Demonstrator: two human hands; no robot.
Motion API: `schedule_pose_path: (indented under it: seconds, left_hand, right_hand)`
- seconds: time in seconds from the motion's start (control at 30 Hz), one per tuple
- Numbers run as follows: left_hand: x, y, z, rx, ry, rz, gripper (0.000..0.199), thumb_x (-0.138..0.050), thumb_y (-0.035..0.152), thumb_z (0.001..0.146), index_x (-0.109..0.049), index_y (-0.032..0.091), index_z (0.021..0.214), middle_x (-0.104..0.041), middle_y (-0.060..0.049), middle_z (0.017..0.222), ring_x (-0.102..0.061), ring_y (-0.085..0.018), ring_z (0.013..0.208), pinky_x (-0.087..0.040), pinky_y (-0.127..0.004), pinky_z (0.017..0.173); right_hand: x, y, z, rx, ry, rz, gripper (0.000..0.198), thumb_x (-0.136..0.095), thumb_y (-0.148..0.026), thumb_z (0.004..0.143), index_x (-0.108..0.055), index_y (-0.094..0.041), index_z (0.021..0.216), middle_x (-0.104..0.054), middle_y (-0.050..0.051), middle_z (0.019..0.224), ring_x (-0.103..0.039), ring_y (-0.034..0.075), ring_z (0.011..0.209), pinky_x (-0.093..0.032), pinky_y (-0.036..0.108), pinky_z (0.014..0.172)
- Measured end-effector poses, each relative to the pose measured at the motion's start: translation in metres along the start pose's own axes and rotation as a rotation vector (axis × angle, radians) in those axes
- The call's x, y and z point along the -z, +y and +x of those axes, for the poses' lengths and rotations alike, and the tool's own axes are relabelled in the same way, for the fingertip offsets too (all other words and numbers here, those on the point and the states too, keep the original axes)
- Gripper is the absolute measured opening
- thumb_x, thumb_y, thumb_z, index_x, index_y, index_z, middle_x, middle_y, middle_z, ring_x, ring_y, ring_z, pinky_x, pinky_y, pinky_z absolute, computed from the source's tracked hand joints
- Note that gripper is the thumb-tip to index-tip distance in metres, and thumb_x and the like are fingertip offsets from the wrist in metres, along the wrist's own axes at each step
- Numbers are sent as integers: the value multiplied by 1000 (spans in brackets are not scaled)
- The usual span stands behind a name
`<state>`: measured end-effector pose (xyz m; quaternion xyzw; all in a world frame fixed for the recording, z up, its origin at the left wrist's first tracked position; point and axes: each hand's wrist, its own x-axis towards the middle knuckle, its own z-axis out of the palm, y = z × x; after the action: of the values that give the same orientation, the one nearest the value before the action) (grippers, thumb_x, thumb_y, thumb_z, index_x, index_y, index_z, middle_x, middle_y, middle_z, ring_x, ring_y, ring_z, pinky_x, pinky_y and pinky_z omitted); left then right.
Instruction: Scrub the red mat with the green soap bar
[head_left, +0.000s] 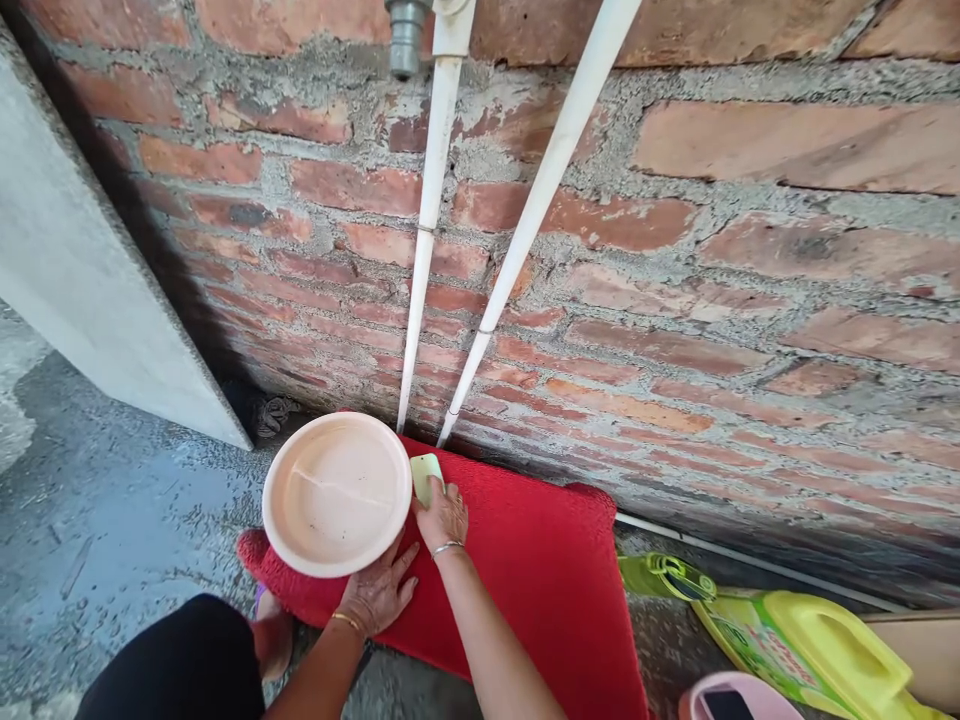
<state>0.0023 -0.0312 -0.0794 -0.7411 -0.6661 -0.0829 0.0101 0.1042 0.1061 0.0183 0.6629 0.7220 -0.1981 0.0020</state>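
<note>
A cream plastic basin [337, 495] stands on a red cloth [525, 560] that has a fuzzy, towel-like surface. My left hand [379, 590] lies on the cloth against the basin's near side, its fingers spread and holding nothing. Just right of the basin, my right hand [442, 515] grips a pale green scrub brush [426, 470] with a small hole at its far end. The brush's underside is hidden, pressed down toward the cloth. Inside the basin a light streak runs across the bottom.
Behind the cloth rises a brick wall [675, 230] with two white pipes [517, 220] and a grey tap end [406, 40]. A grey slab [97, 230] leans at left over wet floor. At right are a yellow-green detergent bottle [810, 640] and a pink container [697, 700] holding a dark object.
</note>
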Motion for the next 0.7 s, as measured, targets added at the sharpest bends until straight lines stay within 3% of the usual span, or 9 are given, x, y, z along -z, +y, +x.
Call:
schedule_pose_path:
  seconds: [0.1,0.2,0.33,0.53,0.6,0.7]
  left_hand:
    - [-1,-1,-1,0,10,-15,52,-51,42,87,-47,35,139,-46,-3,147,-50,-25,127,-41,-40,106]
    - [-3,-1,-2,3,20,-30,52,-49,40,88,-46,35,140,-44,-2,148,-49,-25,128,-39,-40,108]
    - [-3,0,-3,9,31,-16,54,-51,38,87,-45,35,140,-42,-2,150,-47,-24,131,-39,-40,109]
    - [0,-1,-2,-16,31,-22,52,-52,38,87,-47,35,139,-44,-1,149,-47,-24,131,-39,-39,109]
    - [0,-2,-2,-14,28,-23,52,-52,37,87,-47,35,139,-44,-2,149,-47,-24,131,-39,-40,108]
    - [0,-3,-2,-8,29,-31,52,-52,37,87,-47,36,138,-42,-1,150,-46,-24,131,-38,-40,110]
  right_hand:
    - [2,-20,13,-10,-20,-34,42,-51,-49,87,-56,-24,120,-56,15,114,-54,29,107,-38,39,88]
    - [8,-19,23,27,-41,-58,41,-53,-47,86,-56,-23,119,-55,15,115,-55,28,107,-38,38,87]
    - [25,17,25,-38,-42,-92,40,-58,-42,82,-57,-24,117,-55,12,115,-57,25,105,-41,34,84]
    - [53,102,11,-393,38,4,42,-51,-52,85,-55,-24,116,-58,9,106,-62,22,94,-45,32,76]
    - [53,108,6,-412,80,38,42,-51,-52,85,-56,-23,115,-58,8,106,-61,23,93,-46,32,75]
    - [40,84,0,-281,101,71,39,-53,-49,84,-57,-24,114,-58,8,108,-60,22,95,-45,31,79]
